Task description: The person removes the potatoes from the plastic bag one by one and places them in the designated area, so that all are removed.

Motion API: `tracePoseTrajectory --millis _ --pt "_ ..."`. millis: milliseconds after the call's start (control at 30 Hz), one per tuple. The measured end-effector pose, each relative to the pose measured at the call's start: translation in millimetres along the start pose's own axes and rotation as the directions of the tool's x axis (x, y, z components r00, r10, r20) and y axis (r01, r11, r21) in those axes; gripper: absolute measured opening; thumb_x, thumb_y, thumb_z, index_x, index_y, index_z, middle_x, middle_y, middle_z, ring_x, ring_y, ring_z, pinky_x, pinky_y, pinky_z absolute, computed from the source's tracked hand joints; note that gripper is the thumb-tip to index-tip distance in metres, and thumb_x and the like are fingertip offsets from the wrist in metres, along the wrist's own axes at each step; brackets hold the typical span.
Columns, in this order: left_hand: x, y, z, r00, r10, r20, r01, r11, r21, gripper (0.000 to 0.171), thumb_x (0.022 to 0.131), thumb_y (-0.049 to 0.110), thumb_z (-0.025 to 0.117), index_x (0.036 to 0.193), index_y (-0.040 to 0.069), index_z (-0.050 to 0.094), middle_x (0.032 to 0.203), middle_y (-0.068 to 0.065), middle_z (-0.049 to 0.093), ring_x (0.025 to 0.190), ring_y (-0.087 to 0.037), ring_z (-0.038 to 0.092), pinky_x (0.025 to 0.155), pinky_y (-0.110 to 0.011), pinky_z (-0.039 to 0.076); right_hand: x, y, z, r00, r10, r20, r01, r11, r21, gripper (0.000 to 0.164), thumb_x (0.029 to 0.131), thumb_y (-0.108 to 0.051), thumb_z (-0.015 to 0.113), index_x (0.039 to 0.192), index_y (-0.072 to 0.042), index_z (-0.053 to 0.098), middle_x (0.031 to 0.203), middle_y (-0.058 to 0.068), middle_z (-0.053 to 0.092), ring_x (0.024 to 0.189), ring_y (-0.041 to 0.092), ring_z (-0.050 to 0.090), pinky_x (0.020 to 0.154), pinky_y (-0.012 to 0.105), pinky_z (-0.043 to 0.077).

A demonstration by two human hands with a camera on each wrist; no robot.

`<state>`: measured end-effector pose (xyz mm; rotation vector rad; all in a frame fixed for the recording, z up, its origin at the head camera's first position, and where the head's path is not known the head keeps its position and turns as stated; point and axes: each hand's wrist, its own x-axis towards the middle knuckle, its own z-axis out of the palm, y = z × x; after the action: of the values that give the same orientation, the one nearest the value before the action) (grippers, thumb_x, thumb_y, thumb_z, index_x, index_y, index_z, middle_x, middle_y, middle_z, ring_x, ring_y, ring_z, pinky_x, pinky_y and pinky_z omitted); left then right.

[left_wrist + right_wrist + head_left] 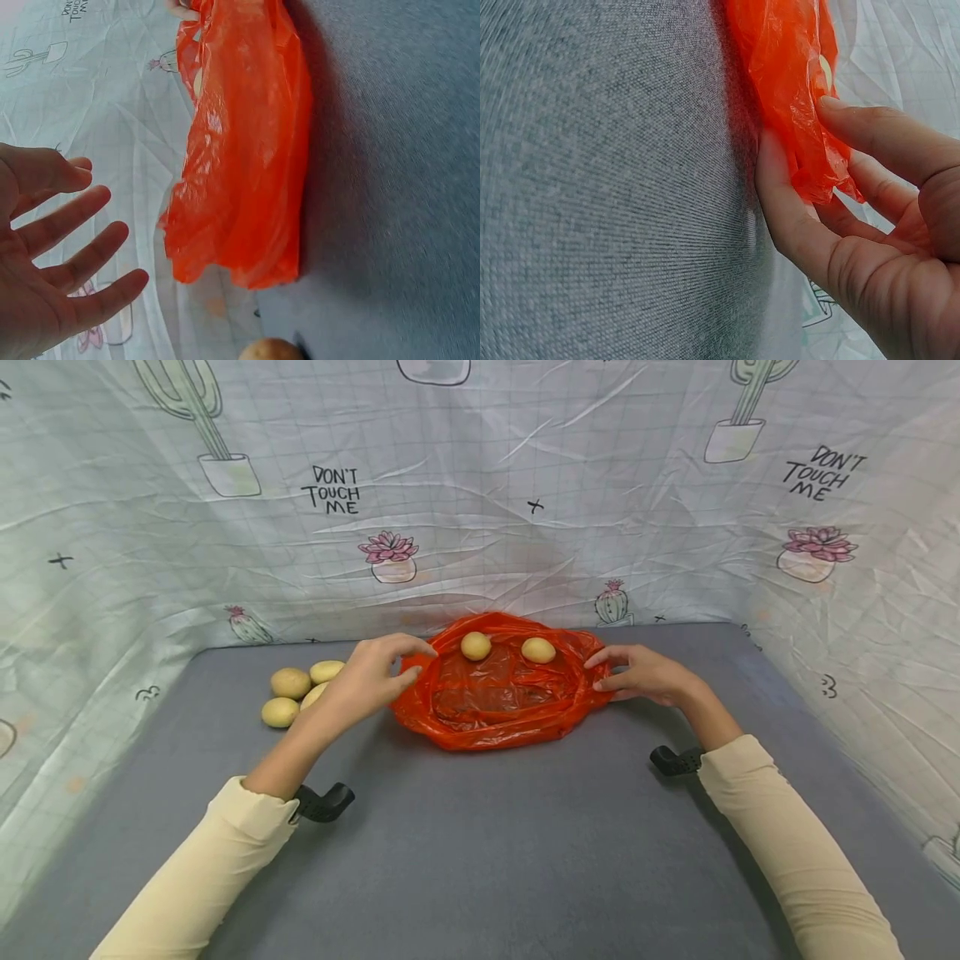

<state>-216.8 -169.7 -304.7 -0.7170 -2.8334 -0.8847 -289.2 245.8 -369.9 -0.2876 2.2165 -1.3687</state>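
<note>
A red plastic bag lies on the table with its mouth spread wide and its rim folded outward. Inside, toward the back, are two potatoes. At the bag's left side my left hand hovers with fingers spread; the left wrist view shows a gap between this hand and the bag. My right hand holds the right edge of the bag. In the right wrist view, the edge of the bag sits between the thumb and fingers of that hand.
Several more potatoes are grouped to the left, partly behind my left wrist. The grey table ends at a white printed cloth hanging at the back and sides. A black wrist device is strapped on each arm.
</note>
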Motion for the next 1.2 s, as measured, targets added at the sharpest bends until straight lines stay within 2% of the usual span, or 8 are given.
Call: tracePoseTrajectory --millis 133,267,433,667,900,1200 --pt "9.2 4.3 6.5 1.000 -0.012 0.010 0.012 1.000 -0.009 0.029 0.095 0.003 0.063 0.123 0.009 0.072 0.130 -0.010 0.067 0.121 -0.031 0.060 0.099 -0.050 0.050 1 2 1 1.000 -0.002 -0.003 0.002 1.000 0.005 0.043 0.098 -0.004 0.066 0.138 0.003 0.052 0.143 0.022 0.039 0.102 0.020 0.062 0.090 0.038 0.058" --pt "20.0 8.2 13.2 1.000 0.008 0.025 -0.008 1.000 -0.025 0.031 0.095 0.000 0.062 0.124 0.005 0.071 0.133 -0.014 0.065 0.120 -0.035 0.061 0.104 -0.051 0.048 2 2 2 1.000 -0.005 0.000 0.005 1.000 0.020 0.043 0.097 -0.003 0.066 0.137 0.004 0.052 0.142 0.022 0.039 0.100 0.018 0.062 0.088 0.036 0.058" --pt "34.1 13.7 20.0 0.999 0.032 0.039 -0.031 0.999 -0.025 0.031 0.094 0.001 0.064 0.124 0.006 0.071 0.131 -0.012 0.066 0.119 -0.034 0.061 0.103 -0.048 0.048 1 2 3 1.000 -0.008 0.006 0.008 0.999 0.035 0.043 0.097 -0.001 0.065 0.137 0.006 0.051 0.141 0.023 0.039 0.098 0.017 0.062 0.088 0.035 0.058" --pt "56.6 19.1 28.7 0.997 0.034 0.069 -0.032 0.999 -0.031 0.030 0.095 0.002 0.064 0.124 0.007 0.071 0.128 -0.011 0.068 0.121 -0.032 0.060 0.103 -0.046 0.048 3 4 2 1.000 -0.004 0.000 0.004 0.999 0.037 0.043 0.097 -0.001 0.066 0.137 0.005 0.051 0.141 0.022 0.039 0.097 0.017 0.062 0.087 0.035 0.058" --pt "80.9 17.0 37.8 0.994 0.004 0.112 0.001 0.999 -0.039 0.027 0.096 0.002 0.066 0.122 0.005 0.071 0.126 -0.015 0.068 0.111 -0.031 0.061 0.097 -0.045 0.051 2 3 3 1.000 -0.011 0.011 0.010 0.999 0.038 0.044 0.097 -0.001 0.066 0.138 0.005 0.050 0.142 0.023 0.040 0.097 0.016 0.062 0.088 0.036 0.058" --pt "109.5 8.4 44.8 0.984 -0.038 0.173 0.042 0.999 -0.019 0.034 0.093 0.001 0.067 0.127 -0.001 0.067 0.131 -0.019 0.066 0.124 -0.033 0.058 0.103 -0.044 0.046 1 2 4 1.000 -0.013 0.006 0.013 0.999 0.050 0.044 0.097 0.000 0.066 0.137 0.006 0.050 0.142 0.023 0.039 0.097 0.016 0.063 0.087 0.035 0.058"
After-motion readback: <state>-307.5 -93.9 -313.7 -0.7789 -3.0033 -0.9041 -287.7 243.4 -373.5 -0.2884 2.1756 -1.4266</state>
